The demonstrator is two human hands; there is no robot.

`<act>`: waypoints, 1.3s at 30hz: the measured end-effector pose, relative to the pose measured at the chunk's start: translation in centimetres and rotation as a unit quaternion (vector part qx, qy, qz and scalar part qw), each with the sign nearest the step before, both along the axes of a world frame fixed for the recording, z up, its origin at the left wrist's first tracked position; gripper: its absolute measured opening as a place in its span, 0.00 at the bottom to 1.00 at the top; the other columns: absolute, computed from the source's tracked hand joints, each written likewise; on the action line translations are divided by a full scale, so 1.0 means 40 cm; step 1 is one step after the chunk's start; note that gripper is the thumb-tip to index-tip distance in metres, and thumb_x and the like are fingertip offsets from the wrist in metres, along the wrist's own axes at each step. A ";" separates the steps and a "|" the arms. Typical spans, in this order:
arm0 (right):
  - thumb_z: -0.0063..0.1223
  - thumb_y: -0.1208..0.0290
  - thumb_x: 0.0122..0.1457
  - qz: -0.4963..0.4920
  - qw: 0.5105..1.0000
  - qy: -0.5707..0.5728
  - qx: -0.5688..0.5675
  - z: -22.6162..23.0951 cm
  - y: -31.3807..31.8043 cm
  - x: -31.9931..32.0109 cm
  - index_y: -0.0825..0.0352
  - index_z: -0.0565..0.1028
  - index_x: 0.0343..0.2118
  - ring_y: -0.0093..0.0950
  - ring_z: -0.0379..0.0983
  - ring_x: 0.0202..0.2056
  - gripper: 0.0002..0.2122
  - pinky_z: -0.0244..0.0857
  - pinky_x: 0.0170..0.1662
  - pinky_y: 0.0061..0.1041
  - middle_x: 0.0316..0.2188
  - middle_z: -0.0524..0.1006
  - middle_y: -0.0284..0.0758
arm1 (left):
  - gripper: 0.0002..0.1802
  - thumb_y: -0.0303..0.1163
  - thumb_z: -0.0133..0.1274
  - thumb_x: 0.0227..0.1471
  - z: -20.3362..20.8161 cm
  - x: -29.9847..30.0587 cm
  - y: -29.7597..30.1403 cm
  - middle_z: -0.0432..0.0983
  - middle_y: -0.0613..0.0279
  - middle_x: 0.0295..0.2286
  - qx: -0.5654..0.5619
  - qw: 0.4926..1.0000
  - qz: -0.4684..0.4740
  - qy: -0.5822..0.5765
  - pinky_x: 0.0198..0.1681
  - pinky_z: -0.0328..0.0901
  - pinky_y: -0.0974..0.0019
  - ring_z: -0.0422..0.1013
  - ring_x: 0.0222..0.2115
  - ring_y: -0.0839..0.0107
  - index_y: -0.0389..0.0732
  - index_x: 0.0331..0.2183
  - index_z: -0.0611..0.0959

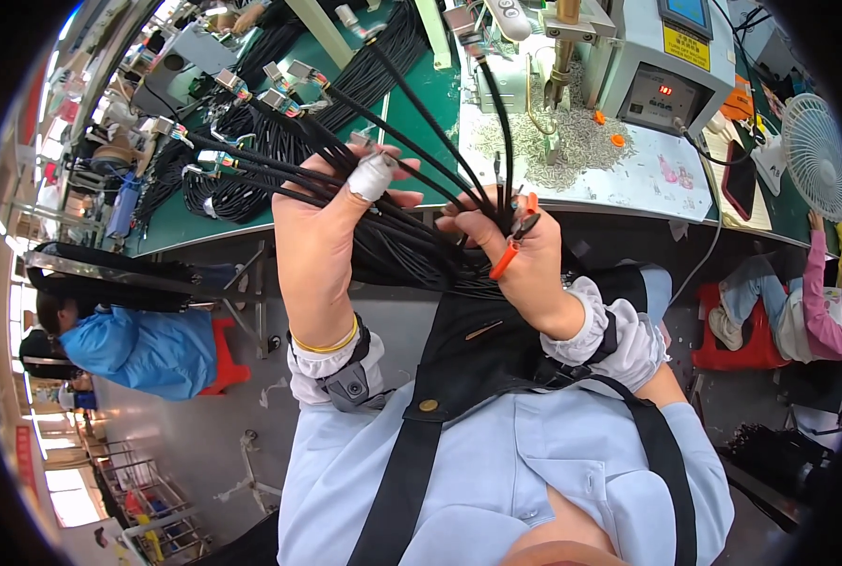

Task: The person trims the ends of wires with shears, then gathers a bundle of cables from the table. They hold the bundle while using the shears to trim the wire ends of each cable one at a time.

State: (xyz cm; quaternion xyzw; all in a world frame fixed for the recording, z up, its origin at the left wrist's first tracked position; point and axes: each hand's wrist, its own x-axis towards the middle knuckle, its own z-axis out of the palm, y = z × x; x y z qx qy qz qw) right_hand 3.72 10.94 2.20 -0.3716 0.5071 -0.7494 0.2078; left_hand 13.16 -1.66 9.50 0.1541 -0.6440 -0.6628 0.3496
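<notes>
My left hand (pixel 322 231), its thumb wrapped in white tape, is closed around several black cables (pixel 280 170). These fan out to the upper left and end in metal connectors (pixel 234 85) with coloured wires showing. To its right, my right hand (pixel 534 269) grips more black cables (pixel 421 108) that spread upward and end in similar metal connectors. Orange-handled pliers (pixel 504 260) are also tucked in my right hand, their dark metal part between thumb and fingers. Below both hands, the cable bundle (pixel 397 250) hangs in front of my black apron.
Green workbench (pixel 430 85) holds heaped cables on the left. A white-topped machine (pixel 558 90) with scattered small metal bits stands ahead, beside a control box (pixel 666 85). A phone (pixel 740 179) and white fan (pixel 820 156) lie to the right. People sit on both sides.
</notes>
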 end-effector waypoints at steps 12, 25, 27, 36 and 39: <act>0.54 0.82 0.47 0.003 0.993 0.114 0.019 0.000 -0.020 0.006 0.73 0.71 0.33 0.21 0.70 0.30 0.09 0.64 0.33 0.18 0.28 0.74 0.34 | 0.12 0.30 0.44 0.52 -0.029 -0.008 -0.011 0.71 0.45 0.35 0.110 0.991 -0.049 0.053 0.32 0.71 0.59 0.71 0.34 0.54 0.33 0.38 0.69; 0.58 0.84 0.40 -0.057 0.966 0.249 -0.030 0.001 -0.005 -0.005 0.73 0.72 0.29 0.25 0.69 0.25 0.10 0.62 0.29 0.20 0.23 0.71 0.35 | 0.09 0.29 0.38 0.54 -0.057 -0.027 -0.008 0.63 0.48 0.45 0.290 0.937 -0.105 0.165 0.46 0.61 0.54 0.60 0.48 0.54 0.42 0.38 0.69; 0.58 0.84 0.39 -0.058 0.967 0.246 -0.020 0.001 -0.009 -0.005 0.73 0.72 0.28 0.26 0.69 0.25 0.11 0.62 0.28 0.20 0.23 0.71 0.35 | 0.09 0.30 0.37 0.55 -0.058 -0.025 -0.010 0.62 0.49 0.45 0.324 0.923 -0.121 0.170 0.48 0.60 0.53 0.58 0.49 0.54 0.42 0.38 0.69; 0.57 0.84 0.39 -0.034 0.975 0.210 0.059 0.008 0.000 -0.003 0.72 0.72 0.28 0.23 0.69 0.23 0.11 0.62 0.27 0.19 0.23 0.72 0.36 | 0.09 0.31 0.36 0.55 -0.053 -0.024 0.014 0.62 0.53 0.46 0.355 0.913 -0.104 0.169 0.46 0.60 0.57 0.58 0.49 0.59 0.43 0.38 0.68; 0.56 0.84 0.41 0.007 0.975 0.202 0.096 0.008 0.003 -0.009 0.73 0.71 0.29 0.21 0.68 0.22 0.10 0.62 0.26 0.19 0.23 0.73 0.35 | 0.09 0.30 0.37 0.54 -0.057 -0.023 0.012 0.65 0.52 0.44 0.392 0.896 -0.099 0.181 0.45 0.60 0.57 0.60 0.48 0.58 0.42 0.38 0.67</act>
